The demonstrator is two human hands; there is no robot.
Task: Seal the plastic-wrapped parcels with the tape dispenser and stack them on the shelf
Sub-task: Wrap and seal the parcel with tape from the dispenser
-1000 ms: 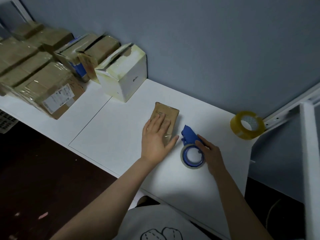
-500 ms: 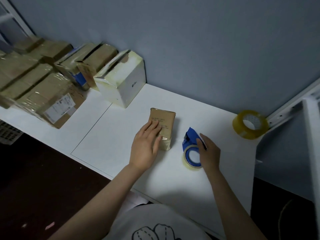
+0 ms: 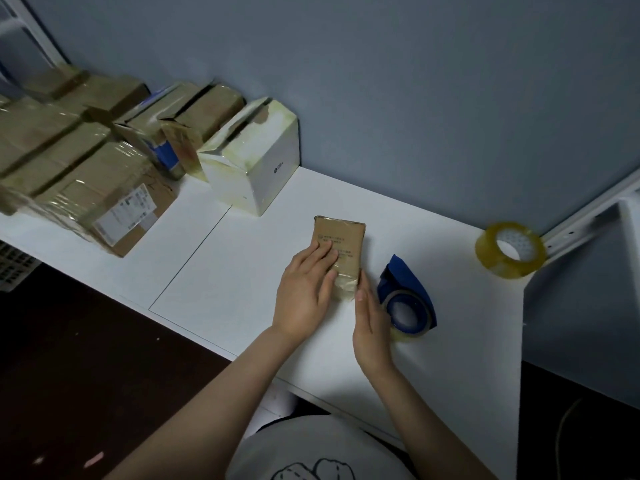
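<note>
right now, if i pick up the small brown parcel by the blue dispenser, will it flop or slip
Probably stiff: the small brown parcel shows straight edges and a flat top under the left hand. Likely light, being so slim. Its glossy wrapped near end, which the right hand touches, could slip.

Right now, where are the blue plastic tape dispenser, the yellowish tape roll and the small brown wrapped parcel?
Blue plastic tape dispenser (image 3: 401, 278): head view, blue top cover.
Yellowish tape roll (image 3: 509, 268): head view, front outer band.
Small brown wrapped parcel (image 3: 341, 237): head view, bare top face.
</note>
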